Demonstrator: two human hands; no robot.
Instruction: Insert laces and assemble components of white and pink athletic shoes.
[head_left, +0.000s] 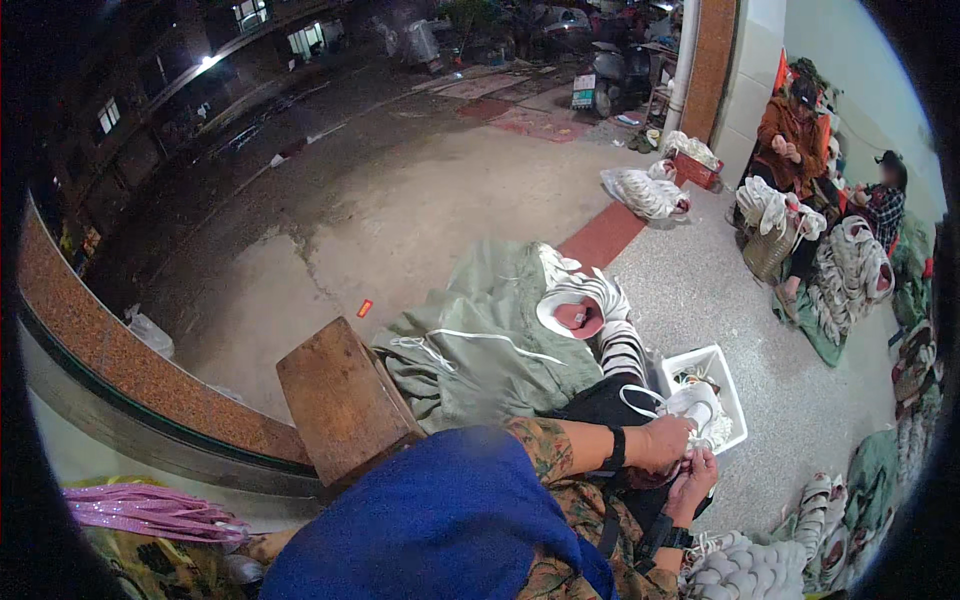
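Gripping a white shoe [690, 404] with left hand [665, 444] and right hand [692, 482], close together at a white bin [736, 398]. Working near a spread green cloth [470, 375].

L hand [665, 444] & R hand [691, 484] gripping wht shoe [692, 404] by wht bin [738, 408].

Brown-green camouflage sleeves [542, 445] are showing beside a blue garment [430, 520].
Black straps [616, 450] are going around both wrists [633, 447].

own hands [667, 443]: 2 | white bin [733, 391]: 1 | wooden box [335, 385]: 1 | co-workers [795, 130]: 2
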